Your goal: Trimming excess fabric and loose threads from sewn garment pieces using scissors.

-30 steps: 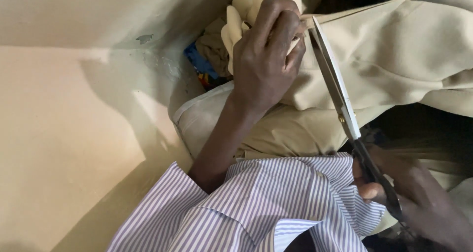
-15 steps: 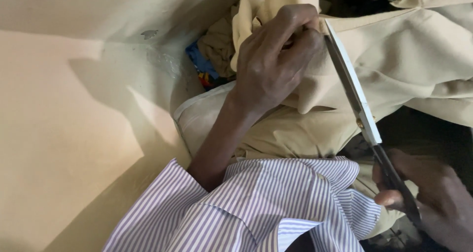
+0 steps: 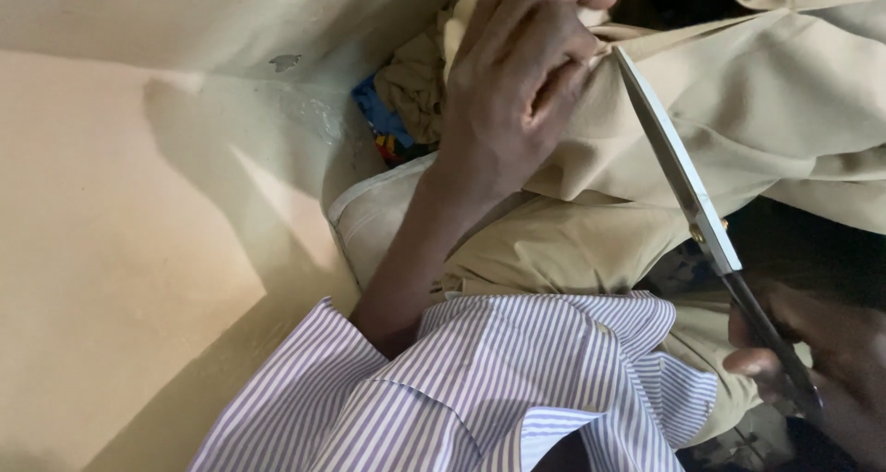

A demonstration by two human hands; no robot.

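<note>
My left hand (image 3: 521, 84) grips a bunched fold of beige cloth (image 3: 784, 94) at the top middle, fingers closed over it. My right hand (image 3: 821, 361) at the lower right holds the dark handles of a long pair of scissors (image 3: 688, 191). The silver blades point up and left, their tip touching the cloth right beside my left fingers. My forearm comes out of a rolled white sleeve with purple stripes (image 3: 498, 389).
A cream wall and floor (image 3: 129, 232) fill the left side. A white padded edge (image 3: 378, 214) lies under my left forearm. A small blue and red item (image 3: 383, 126) is wedged in the corner behind the cloth. Dark shadow lies at the right.
The view has shifted, so my left hand and the cloth sit higher in the picture. The scissors stayed at the cloth by my left fingers, and my right hand sits lower right.
</note>
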